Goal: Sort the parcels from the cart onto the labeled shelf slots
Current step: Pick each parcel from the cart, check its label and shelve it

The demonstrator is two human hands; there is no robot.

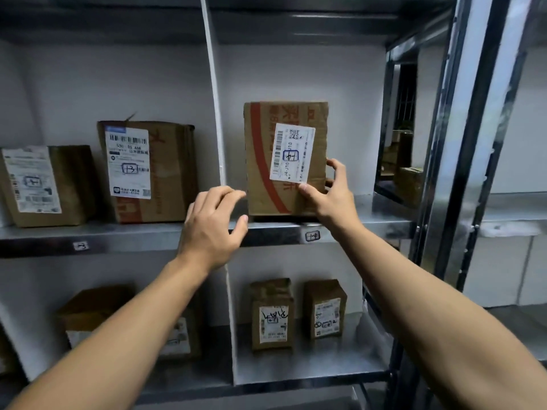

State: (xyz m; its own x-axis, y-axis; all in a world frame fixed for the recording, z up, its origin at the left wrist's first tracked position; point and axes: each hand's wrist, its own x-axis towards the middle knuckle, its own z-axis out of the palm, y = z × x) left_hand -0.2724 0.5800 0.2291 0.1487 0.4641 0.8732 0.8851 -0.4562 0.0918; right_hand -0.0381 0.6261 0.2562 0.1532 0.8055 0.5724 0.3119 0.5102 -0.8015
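A brown cardboard parcel with a red stripe and a white label marked "1-4" stands upright on the upper shelf, in the slot right of the white divider. The shelf's front edge carries a "1-4" tag just below it. My right hand grips the parcel's lower right corner, thumb on the front face, fingers round the right side. My left hand hovers just left of the parcel with fingers relaxed, holding nothing.
Two labelled parcels stand in the left slot, above a "1-3" tag. The lower shelf holds two small parcels on the right and another box on the left. A metal upright bounds the shelf's right side.
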